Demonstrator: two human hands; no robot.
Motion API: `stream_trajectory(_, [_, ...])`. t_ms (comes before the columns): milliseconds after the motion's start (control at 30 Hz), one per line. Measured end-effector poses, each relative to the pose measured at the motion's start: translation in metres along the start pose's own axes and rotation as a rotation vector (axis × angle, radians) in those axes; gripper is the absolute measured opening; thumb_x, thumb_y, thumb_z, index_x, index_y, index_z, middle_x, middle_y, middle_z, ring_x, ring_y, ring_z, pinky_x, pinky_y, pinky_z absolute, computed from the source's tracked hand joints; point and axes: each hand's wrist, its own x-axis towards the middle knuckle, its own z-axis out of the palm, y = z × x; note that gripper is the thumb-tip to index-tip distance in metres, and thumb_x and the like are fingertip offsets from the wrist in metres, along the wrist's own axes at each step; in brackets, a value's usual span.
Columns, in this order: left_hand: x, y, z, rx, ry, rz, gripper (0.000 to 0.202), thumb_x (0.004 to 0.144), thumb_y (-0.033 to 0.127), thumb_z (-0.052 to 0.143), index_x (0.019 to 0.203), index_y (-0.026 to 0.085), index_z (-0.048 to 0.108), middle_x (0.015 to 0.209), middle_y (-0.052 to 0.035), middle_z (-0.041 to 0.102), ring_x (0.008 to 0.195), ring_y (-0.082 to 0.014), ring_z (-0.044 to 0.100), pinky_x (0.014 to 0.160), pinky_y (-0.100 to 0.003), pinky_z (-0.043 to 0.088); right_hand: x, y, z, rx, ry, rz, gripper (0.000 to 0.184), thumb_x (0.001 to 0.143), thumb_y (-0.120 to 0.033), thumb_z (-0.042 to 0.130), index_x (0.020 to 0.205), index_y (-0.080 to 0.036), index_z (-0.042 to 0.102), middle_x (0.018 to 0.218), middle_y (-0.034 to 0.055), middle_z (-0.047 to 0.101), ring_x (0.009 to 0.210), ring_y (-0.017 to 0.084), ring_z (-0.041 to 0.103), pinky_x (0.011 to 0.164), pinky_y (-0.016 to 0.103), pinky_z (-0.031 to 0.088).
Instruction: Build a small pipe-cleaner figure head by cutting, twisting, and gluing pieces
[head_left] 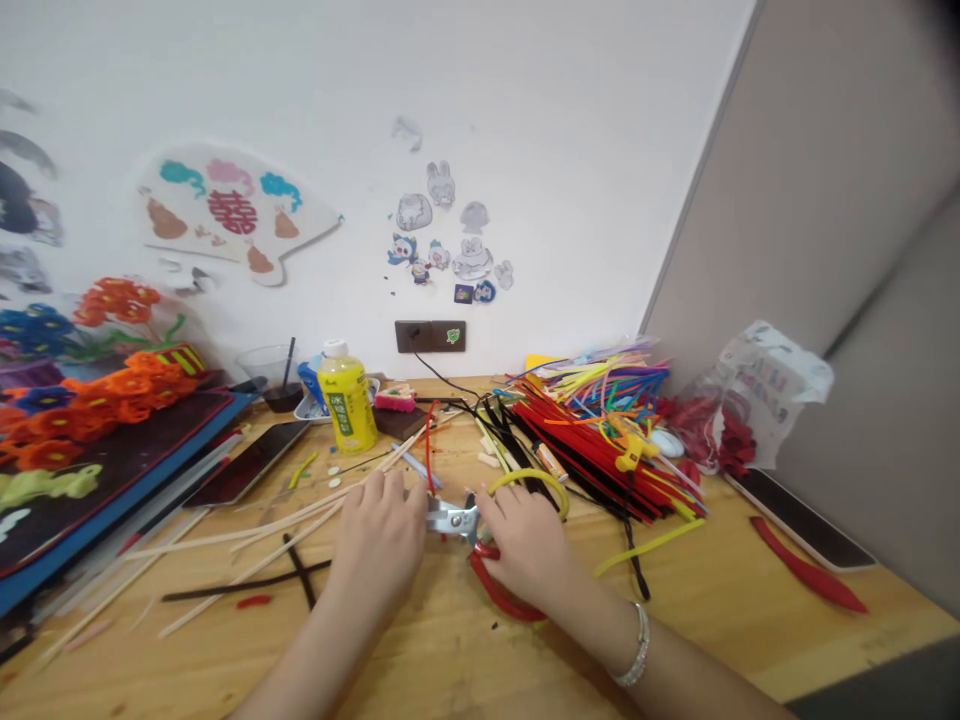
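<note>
Right hand (525, 548) is closed around the red handles (499, 590) of a pair of steel scissors (452, 518), with the fingers over the pivot end and the blades aimed left toward the other hand. Left hand (377, 538) is curled shut just beside the blades; whether a stem is pinched in it cannot be told, as the fingers hide that spot. A thin red pipe cleaner (430, 450) rises from the gap between the hands, and a yellow pipe cleaner (529, 482) loops just behind the right fingers.

Best practice here, as judged from this grip: the stem should be held close to the blades and kept square across them, with the wrists steadied low. The yellow loop should be kept clear of the blades.

Cream pipe cleaners (247, 535) fan out under the left hand toward the lower left, and black pieces (247, 585) lie near them on the desk (705, 640). Farther back, a heap of red and black pipe cleaners (600, 450) is piled up — a yellow bottle (346, 405) stands to its left.
</note>
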Motion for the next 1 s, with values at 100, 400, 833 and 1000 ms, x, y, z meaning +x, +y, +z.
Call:
stream_trajectory(100, [-0.001, 0.000, 0.000, -0.020, -0.037, 0.022, 0.019, 0.076, 0.012, 0.045, 0.079, 0.018, 0.063, 0.078, -0.0133, 0.059, 0.075, -0.0300, 0.052, 0.064, -0.038, 0.035, 0.001, -0.002, 0.000, -0.012, -0.012, -0.017, 0.051, 0.074, -0.027, 0.056, 0.122, -0.013, 0.046, 0.094, 0.0124, 0.058, 0.085, 0.026, 0.052, 0.064, 0.034, 0.039])
stream_trajectory(400, [-0.001, -0.001, 0.000, -0.076, -0.061, -0.015, 0.020, 0.076, 0.011, 0.044, 0.083, 0.017, 0.062, 0.082, -0.0130, 0.060, 0.079, -0.0302, 0.053, 0.065, -0.038, 0.037, 0.000, -0.004, 0.001, -0.036, -0.089, -0.008, 0.034, 0.076, -0.026, 0.058, 0.105, -0.010, 0.055, 0.081, 0.0128, 0.063, 0.074, 0.025, 0.059, 0.059, 0.033, 0.041])
stream_trajectory(833, [0.010, -0.009, 0.002, -1.332, -0.067, -0.471, 0.028, 0.077, 0.041, 0.046, 0.064, 0.018, 0.054, 0.062, 0.0007, 0.054, 0.062, -0.0163, 0.050, 0.059, -0.025, 0.040, 0.008, 0.064, -0.003, -0.146, 0.110, 0.484, 0.013, 0.079, -0.023, 0.053, 0.089, -0.017, 0.056, 0.081, 0.0084, 0.063, 0.078, 0.021, 0.059, 0.060, 0.026, 0.036])
stream_trajectory(1000, [0.009, -0.004, -0.002, -1.519, -0.117, -0.567, 0.026, 0.072, 0.042, 0.054, 0.064, 0.017, 0.057, 0.062, 0.0012, 0.055, 0.061, -0.0142, 0.049, 0.059, -0.023, 0.039, 0.002, 0.110, 0.004, -0.200, 0.058, 0.686, 0.021, 0.077, -0.023, 0.056, 0.095, -0.012, 0.057, 0.087, 0.0135, 0.063, 0.084, 0.025, 0.058, 0.065, 0.029, 0.038])
